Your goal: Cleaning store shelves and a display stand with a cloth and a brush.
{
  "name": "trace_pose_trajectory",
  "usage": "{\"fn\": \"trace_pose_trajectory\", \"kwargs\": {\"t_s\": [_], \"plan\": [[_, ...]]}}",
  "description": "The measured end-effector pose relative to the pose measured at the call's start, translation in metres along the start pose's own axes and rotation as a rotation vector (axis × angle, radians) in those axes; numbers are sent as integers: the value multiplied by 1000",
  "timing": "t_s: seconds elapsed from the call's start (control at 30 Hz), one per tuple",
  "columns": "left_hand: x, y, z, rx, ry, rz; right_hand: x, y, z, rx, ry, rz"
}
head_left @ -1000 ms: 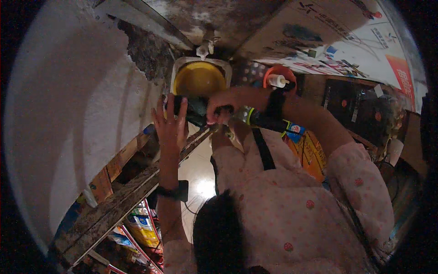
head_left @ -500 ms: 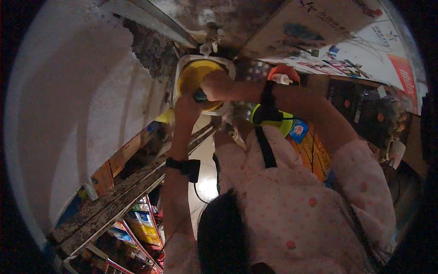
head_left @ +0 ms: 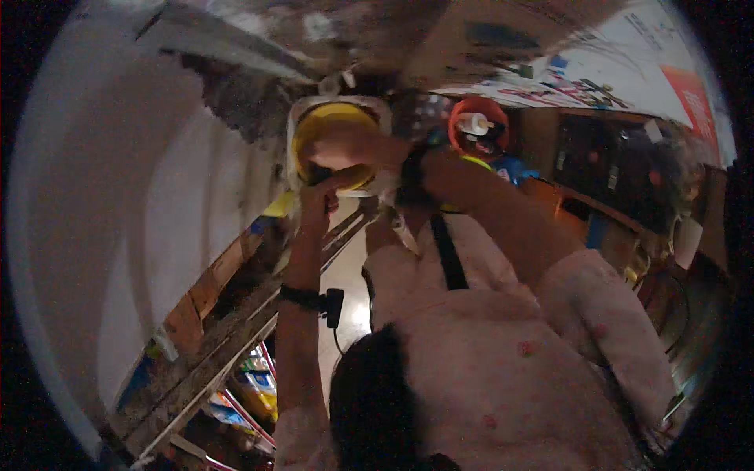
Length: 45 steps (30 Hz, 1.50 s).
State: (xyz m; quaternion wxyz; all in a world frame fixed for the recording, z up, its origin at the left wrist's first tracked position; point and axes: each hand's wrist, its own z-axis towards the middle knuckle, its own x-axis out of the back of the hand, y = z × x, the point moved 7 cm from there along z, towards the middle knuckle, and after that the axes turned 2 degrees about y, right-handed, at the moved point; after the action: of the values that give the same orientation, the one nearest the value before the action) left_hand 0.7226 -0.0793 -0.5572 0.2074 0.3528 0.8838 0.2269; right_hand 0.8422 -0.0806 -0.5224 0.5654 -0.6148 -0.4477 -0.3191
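Observation:
A yellow basin [head_left: 339, 111] stands in a white sink [head_left: 380, 118] below a tap. My right hand [head_left: 345, 149] reaches across the basin from the right, its fingers smeared by motion. Close under it, at the basin's near left rim, is my left hand [head_left: 318, 196], with some fingers curled in. A small dark thing [head_left: 316, 174] shows between the two hands. It is too dim and blurred to name, and the left hand seems closed about it.
A red-orange basin [head_left: 457, 125] holding a white bottle [head_left: 476, 123] stands right of the sink. A dirty wooden ledge [head_left: 228, 337] runs along the left, above packets on shelves. Dark boxes [head_left: 605, 157] stand at the right.
My right hand has moved left and slightly down over the basin, its forearm lower. My left hand has turned and dropped a little. The view has shifted, showing more of the red-orange basin.

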Motion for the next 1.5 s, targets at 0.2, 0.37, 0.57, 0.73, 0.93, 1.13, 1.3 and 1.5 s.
{"fn": "trace_pose_trajectory", "kwargs": {"t_s": [0.2, 0.37, 0.57, 0.73, 0.93, 1.13, 1.3, 1.5], "plan": [[0, 0, 5, 26, -114, -61, 25, 13, -35, -173, 348, 125], [1, -20, 17, 207, -118, 102, -13, 25, -56, -424, 357, 174], [3, -12, 19, 74, 25, 515, 8, 0, -94, -514, 447, 161], [-4, 7, 20, -162, -68, 382, 52, -23, -124, -620, 407, 177], [22, 20, 2, -377, -163, 246, 122, -82, -184, -677, 876, 455], [52, 9, -24, -538, -333, 221, 69, -91, -147, -638, 881, 786], [48, -10, -42, -693, -392, 271, 7, -133, -127, -507, 1013, 842], [14, -42, -143, -617, -311, 183, -42, -229, -192, -664, 1170, 399]]}}
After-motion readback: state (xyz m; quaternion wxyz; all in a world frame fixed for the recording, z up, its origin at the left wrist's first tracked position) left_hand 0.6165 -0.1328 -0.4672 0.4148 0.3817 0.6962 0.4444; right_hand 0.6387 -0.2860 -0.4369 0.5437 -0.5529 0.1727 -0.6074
